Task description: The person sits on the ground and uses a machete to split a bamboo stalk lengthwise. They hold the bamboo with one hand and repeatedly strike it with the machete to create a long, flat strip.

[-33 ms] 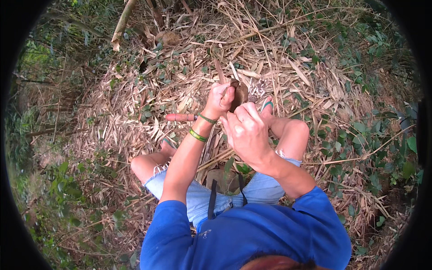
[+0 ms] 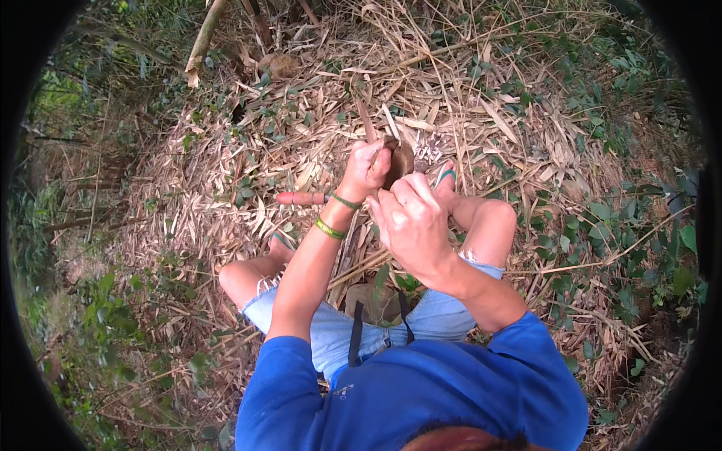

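My left hand (image 2: 367, 167) is closed in a fist, thumb side up, around a dark brown piece (image 2: 391, 142) whose end pokes out above the fingers. Just right of and below it, my right hand (image 2: 410, 214) has its fingers curled and pinched together; what they hold is hidden. Between and beyond the hands is a rounded brown, wood-like thing (image 2: 404, 161), partly covered by them. By my left wrist is a tool with a reddish wooden handle (image 2: 301, 198); its other end is hidden behind the wrist.
Dry bamboo leaves (image 2: 301, 128) cover the ground. A thin brown stick (image 2: 365, 120) and a pale strip (image 2: 391, 120) lie beyond my hands. A stone (image 2: 374, 301) is between my legs. A cut pole (image 2: 203, 45) leans at the far left; green plants (image 2: 602, 233) grow at the right.
Both hands stay almost in place, with only a slight shift of the left hand. The tool and the ground things look unchanged.
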Demonstrator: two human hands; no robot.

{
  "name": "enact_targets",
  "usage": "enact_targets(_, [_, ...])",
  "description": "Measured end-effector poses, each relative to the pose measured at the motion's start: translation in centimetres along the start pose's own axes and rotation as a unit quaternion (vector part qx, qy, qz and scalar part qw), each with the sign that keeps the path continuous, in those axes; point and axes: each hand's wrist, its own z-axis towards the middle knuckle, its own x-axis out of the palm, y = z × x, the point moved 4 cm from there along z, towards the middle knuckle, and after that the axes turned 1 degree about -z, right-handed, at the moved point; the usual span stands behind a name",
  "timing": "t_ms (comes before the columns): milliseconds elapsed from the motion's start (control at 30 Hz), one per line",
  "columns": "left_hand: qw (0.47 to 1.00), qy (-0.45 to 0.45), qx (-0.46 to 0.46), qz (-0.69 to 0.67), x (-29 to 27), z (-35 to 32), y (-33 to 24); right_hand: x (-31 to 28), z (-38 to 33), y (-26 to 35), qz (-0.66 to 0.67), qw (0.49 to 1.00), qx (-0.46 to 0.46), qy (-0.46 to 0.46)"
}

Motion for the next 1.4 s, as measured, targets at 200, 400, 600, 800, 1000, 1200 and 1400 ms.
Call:
enact_targets(200, [0.994, 0.103, -0.029, -0.003, -1.5, 1.9, -4.3, -1.1, 1.0, 0.3, -0.018, 0.999, -0.019, 0.042])
enact_targets(400, [0.986, 0.149, -0.051, -0.061, -2.1, 2.8, -6.4, -2.3, 1.8, -1.0, 0.032, 0.998, -0.041, 0.035])
enact_targets(600, [0.956, 0.112, -0.176, -0.207, -1.2, 0.7, -5.3, -3.8, 3.1, -2.6, 0.182, 0.981, -0.069, -0.027])
enact_targets(800, [0.938, 0.095, -0.224, -0.245, 0.7, 0.9, -4.2, 1.1, -2.1, -5.9, 0.286, 0.947, 0.116, -0.093])
enact_targets(1000, [0.929, 0.076, -0.275, -0.238, -1.9, 1.7, -3.1, 4.0, 1.7, -7.8, 0.265, 0.957, 0.044, -0.105])
enact_targets(1200, [0.965, -0.028, -0.174, -0.196, -2.8, 3.2, -1.6, 6.1, 5.6, -9.3, 0.268, 0.961, 0.029, -0.054])
enact_targets(1400, [0.971, -0.099, -0.158, -0.147, -2.1, 4.0, 0.5, 9.3, 7.7, -12.6, 0.351, 0.935, -0.003, 0.044])
